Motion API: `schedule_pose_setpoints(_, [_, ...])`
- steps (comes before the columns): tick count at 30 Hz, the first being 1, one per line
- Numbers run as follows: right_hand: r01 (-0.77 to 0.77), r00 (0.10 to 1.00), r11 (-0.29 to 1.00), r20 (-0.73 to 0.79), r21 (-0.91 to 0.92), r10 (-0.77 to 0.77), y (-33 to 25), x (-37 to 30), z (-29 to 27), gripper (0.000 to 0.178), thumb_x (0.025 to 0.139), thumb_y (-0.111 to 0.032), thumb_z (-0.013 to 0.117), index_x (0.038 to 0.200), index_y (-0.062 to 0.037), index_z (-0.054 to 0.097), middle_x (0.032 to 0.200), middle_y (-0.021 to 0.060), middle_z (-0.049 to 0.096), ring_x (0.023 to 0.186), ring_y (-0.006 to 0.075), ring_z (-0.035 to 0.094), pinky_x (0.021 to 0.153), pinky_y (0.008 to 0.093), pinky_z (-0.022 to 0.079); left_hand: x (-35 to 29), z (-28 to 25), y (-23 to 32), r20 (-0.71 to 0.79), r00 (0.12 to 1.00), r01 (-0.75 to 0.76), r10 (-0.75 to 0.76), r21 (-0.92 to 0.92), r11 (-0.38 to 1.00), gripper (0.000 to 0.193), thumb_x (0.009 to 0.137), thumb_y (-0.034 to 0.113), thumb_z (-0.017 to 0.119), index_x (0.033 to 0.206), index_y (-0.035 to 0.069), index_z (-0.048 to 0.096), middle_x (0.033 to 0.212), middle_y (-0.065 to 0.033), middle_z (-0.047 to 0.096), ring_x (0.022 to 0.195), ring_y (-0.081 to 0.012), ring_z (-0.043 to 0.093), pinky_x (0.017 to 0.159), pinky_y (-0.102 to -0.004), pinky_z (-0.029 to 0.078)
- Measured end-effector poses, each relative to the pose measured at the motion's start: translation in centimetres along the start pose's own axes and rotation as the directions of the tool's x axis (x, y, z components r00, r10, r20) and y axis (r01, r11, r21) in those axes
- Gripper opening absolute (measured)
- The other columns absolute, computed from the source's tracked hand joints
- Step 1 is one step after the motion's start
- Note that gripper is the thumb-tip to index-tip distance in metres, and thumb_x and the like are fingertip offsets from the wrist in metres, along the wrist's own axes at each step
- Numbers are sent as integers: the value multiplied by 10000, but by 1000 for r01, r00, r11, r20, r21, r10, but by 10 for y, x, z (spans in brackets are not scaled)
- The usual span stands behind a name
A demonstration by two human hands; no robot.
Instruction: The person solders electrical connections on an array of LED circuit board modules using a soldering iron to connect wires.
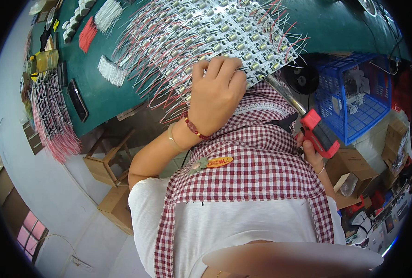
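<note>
A large panel of white circuit boards (243, 32) carries rows of small pale cylindrical parts, with many red, white and black wires (143, 51) fanning out from it. Over its near edge my left hand (217, 90) is bent, fingers curled down among the wires. Its fingertips are partly hidden, so whatever they pinch does not show. My right hand (309, 149) grips a soldering iron (318, 134) by its red and black handle. The iron's metal barrel slants up and left, with its tip at the panel's near right edge, right of my left hand.
On the green table (118, 99) lie bundles of white wires (111, 70) and red wires (87, 34), a phone (78, 100) and a stack of wired boards (53, 106). A blue plastic crate (349, 97) stands at right, near cardboard boxes (354, 173). A wooden stool (106, 162) is at lower left.
</note>
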State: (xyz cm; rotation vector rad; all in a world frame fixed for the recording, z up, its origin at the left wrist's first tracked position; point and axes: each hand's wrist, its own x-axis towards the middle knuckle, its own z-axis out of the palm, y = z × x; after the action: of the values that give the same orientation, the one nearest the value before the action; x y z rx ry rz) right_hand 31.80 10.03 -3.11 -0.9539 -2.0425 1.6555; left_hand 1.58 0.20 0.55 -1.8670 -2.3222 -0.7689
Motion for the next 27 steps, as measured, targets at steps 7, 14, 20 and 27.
schedule_pose_setpoints(7, [-24,1000,999,17,29,23,-1,-2,1,262,820,-297,674,821,-37,641,718,65,612,642,206,588,588,308,447,2,2,2,63,998,12,-13,18,1000,112,734,83,670,813,94,592,1023,-12,598,940,-206,555,832,-380,369])
schedule_pose_setpoints(14, [-15,1000,998,0,53,15,4,-6,2,260,816,-295,673,812,-37,642,718,63,611,634,209,585,584,305,447,4,3,4,45,999,-14,13,11,1000,105,747,85,671,819,93,595,994,0,603,916,-190,555,818,-372,362])
schedule_pose_setpoints(20, [-14,1000,1000,-7,27,14,8,-8,3,247,818,-282,664,817,-37,642,726,67,607,635,222,583,576,317,447,8,2,6,69,998,-4,1,40,999,95,750,79,663,814,83,592,977,-5,601,914,-190,556,812,-374,361])
schedule_pose_setpoints(27, [39,999,996,-1,-78,-39,21,-11,2,235,825,-265,654,833,-30,642,735,84,607,627,231,575,564,326,439,12,1,7,153,988,-9,-3,82,997,93,754,84,658,824,66,599,983,-17,591,929,-201,549,823,-380,362])
